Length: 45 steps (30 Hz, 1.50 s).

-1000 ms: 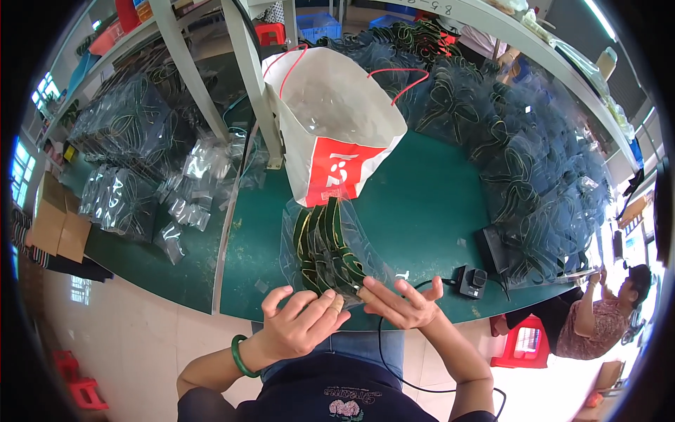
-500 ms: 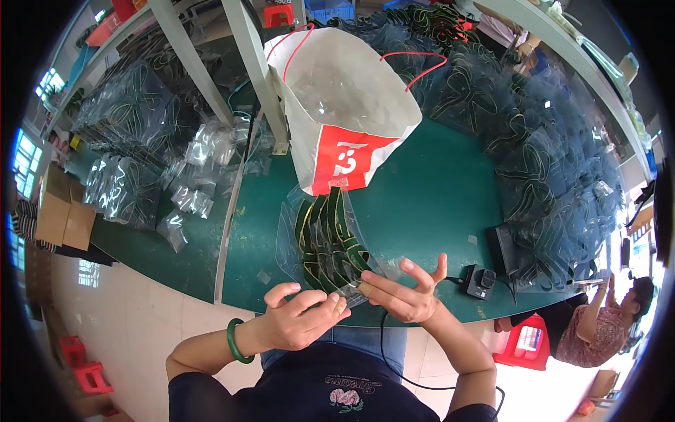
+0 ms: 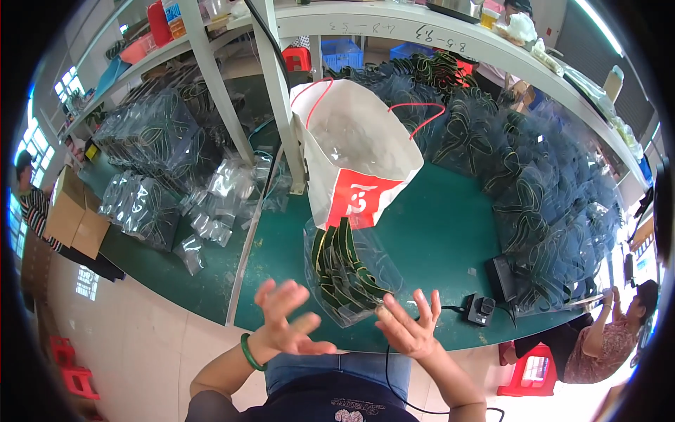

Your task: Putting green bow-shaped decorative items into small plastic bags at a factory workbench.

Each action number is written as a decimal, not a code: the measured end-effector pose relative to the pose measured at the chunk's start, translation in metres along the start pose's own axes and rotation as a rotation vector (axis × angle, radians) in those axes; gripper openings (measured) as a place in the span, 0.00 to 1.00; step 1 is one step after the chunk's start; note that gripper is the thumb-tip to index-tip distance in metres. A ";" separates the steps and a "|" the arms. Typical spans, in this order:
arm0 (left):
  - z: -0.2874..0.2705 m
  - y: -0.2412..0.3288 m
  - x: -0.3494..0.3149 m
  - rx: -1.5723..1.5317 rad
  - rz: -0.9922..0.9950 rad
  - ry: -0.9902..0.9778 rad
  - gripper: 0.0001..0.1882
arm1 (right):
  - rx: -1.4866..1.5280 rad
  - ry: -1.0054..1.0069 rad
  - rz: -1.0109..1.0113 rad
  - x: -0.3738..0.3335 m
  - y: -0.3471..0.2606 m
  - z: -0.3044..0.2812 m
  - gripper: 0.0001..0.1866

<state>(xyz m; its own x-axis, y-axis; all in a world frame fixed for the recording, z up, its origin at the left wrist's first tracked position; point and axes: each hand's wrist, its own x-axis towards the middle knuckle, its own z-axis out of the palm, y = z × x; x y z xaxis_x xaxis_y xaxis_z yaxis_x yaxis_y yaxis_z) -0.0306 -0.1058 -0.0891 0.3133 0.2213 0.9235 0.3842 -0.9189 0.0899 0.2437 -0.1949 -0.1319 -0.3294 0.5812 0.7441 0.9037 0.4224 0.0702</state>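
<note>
A clear plastic sleeve [image 3: 383, 264] lies on the green table in front of me, with several dark green, gold-edged ribbon loops [image 3: 340, 264] in or on it. My left hand [image 3: 290, 322], a green bangle at its wrist, hovers at the near left of the sleeve. Its fingers are spread, slightly blurred, and hold nothing. At the sleeve's near right corner is my right hand [image 3: 409, 327], fingers apart and nothing gripped. Its fingertips are close to the ribbon's end; whether they touch the plastic I cannot tell.
A white and red paper bag [image 3: 355, 200] stands open beyond the sleeve. Bagged ribbon bows pile up on the right [image 3: 548, 218] and left [image 3: 151, 133]. A small black camera [image 3: 480, 309] with a cable sits at right. A metal shelf post [image 3: 281, 105] rises behind. A person [image 3: 612, 337] works at far right.
Both hands have drawn back from the ribbon loops and spread their fingers; before, they were closed in at its near end. The view has tilted up, showing more of the shelf.
</note>
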 end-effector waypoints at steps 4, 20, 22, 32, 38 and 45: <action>0.020 -0.059 0.013 -0.317 -0.405 0.050 0.37 | 0.062 0.144 0.019 0.000 -0.049 0.003 0.17; -0.038 -0.009 0.060 -0.086 0.093 -0.608 0.11 | 0.358 0.196 0.757 0.049 0.023 -0.016 0.15; -0.039 -0.001 0.058 -0.043 0.103 -0.597 0.12 | 0.365 0.239 0.803 0.064 0.035 -0.021 0.15; -0.020 0.008 0.050 -0.144 0.069 -0.509 0.13 | 0.130 -0.116 0.222 0.069 -0.063 -0.062 0.18; -0.020 -0.018 0.046 -0.141 0.038 -0.459 0.10 | 0.126 -0.149 0.313 0.061 -0.059 -0.059 0.18; 0.013 -0.024 0.043 0.047 0.175 -0.371 0.08 | 0.021 -0.098 0.367 0.060 -0.070 -0.053 0.17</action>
<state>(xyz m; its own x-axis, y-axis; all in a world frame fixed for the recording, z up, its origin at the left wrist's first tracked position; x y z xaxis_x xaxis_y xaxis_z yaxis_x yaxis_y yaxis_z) -0.0151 -0.0697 -0.0566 0.6661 0.1732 0.7254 0.3333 -0.9393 -0.0818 0.1753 -0.2265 -0.0574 -0.0101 0.7597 0.6501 0.9609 0.1874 -0.2040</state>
